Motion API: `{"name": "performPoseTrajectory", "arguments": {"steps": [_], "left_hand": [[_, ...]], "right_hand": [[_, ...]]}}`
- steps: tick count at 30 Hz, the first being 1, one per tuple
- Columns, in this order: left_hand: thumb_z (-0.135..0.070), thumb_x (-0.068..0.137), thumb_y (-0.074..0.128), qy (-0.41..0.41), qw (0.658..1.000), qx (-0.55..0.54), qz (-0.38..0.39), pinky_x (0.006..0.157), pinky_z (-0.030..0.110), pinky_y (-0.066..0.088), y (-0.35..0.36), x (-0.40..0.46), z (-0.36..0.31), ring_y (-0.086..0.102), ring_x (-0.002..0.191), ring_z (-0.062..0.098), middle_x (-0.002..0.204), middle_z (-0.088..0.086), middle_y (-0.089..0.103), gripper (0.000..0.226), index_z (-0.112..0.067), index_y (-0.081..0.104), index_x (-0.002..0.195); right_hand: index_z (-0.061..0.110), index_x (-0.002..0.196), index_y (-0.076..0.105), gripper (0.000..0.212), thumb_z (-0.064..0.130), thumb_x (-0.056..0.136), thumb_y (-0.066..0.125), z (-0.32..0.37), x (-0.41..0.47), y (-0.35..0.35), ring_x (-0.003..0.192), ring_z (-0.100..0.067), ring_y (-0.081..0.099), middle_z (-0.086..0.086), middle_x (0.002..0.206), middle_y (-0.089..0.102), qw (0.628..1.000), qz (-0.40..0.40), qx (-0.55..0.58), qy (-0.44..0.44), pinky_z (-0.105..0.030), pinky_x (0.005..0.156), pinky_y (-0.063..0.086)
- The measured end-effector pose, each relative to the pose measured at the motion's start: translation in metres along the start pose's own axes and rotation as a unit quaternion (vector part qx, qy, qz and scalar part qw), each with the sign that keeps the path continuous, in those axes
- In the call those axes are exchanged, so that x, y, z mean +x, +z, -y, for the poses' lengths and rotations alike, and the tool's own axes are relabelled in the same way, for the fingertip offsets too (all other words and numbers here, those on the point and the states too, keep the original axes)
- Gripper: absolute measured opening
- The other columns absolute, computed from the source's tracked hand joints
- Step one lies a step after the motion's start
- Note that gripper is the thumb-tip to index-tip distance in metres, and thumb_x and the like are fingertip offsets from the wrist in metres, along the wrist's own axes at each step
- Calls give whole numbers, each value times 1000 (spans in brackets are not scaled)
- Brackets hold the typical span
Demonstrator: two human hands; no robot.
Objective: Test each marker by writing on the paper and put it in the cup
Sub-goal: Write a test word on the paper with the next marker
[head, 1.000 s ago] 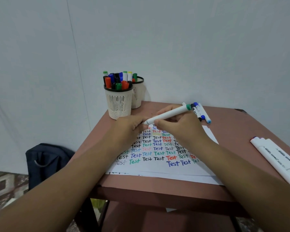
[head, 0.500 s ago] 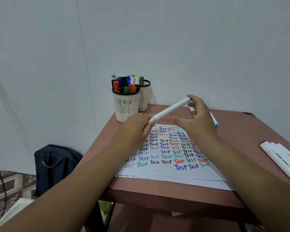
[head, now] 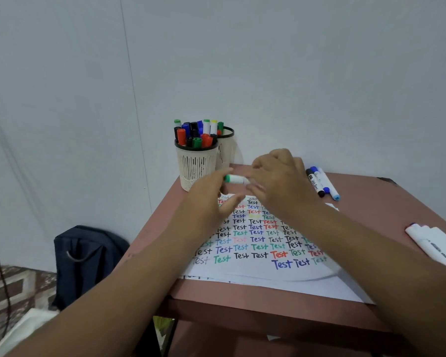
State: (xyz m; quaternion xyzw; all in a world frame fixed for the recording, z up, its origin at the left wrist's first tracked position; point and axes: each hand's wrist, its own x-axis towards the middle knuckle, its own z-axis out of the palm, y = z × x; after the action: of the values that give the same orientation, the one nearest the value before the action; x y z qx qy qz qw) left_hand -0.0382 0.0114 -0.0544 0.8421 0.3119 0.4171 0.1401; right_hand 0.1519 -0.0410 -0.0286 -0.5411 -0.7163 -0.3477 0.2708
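Two hands: raised together over the far end of the paper (head: 255,269).
Marker (head: 236,179): white barrel with a green end, held level between the hands, just right of the near cup (head: 196,166).
Right hand (head: 281,181): fingers curled round the marker's right part.
Left hand (head: 211,202): fingers loose; contact with the green end cannot be told.
Near cup: filled with capped markers, on the table's (head: 371,191) far left corner.
Loose markers (head: 322,184): laid at the far right.

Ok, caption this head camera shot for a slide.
Both hands turn a green-capped marker above the test-covered paper, beside the full cup.
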Motion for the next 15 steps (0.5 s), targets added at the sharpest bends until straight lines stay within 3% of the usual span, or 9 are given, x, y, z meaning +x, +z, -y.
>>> {"name": "performPoseTrajectory", "arguments": {"steps": [2, 3, 8, 11, 15], "left_hand": [[-50, 85, 72, -61, 998, -16, -11, 82, 22, 46, 2, 0, 4, 50, 95, 2, 104, -15, 55, 81, -29, 33, 152], [-53, 84, 72, -84, 996, -16, -10, 86, 24, 46, 3, 1, 6, 51, 102, 4, 110, -14, 54, 86, -30, 27, 154], [-58, 88, 65, -104, 991, 68, 57, 109, 38, 42, 7, 2, 11, 38, 133, 8, 143, -12, 45, 68, -34, 38, 146], [-61, 86, 65, -112, 987, 78, 83, 107, 38, 43, 7, 3, 13, 40, 131, 7, 142, -13, 47, 64, -34, 45, 141], [-66, 83, 65, -123, 983, 87, 101, 99, 40, 50, 8, 5, 15, 47, 120, 6, 134, -15, 52, 64, -36, 48, 137]], "right_hand": [[13, 96, 72, 13, 16, 86, 79, -10, 17, 2, 86, -32, 56, -5, 90, 65, 999, 15, 33, -4, -46, 71, 49], [10, 97, 70, 11, 13, 88, 76, -14, 27, 2, 83, -32, 57, -8, 91, 64, 997, 18, 70, 14, -48, 71, 51], [12, 96, 63, 5, 17, 97, 65, -28, 87, -6, 78, -13, 61, 1, 92, 65, 960, -31, 198, 195, -23, 73, 49], [10, 103, 65, 12, 17, 93, 63, -37, 120, 1, 77, -8, 60, 5, 88, 65, 922, -81, 249, 286, -12, 65, 43], [10, 106, 67, 18, 19, 92, 64, -40, 145, 22, 86, -17, 64, 0, 95, 69, 896, -64, 285, 334, -14, 62, 45]]}}
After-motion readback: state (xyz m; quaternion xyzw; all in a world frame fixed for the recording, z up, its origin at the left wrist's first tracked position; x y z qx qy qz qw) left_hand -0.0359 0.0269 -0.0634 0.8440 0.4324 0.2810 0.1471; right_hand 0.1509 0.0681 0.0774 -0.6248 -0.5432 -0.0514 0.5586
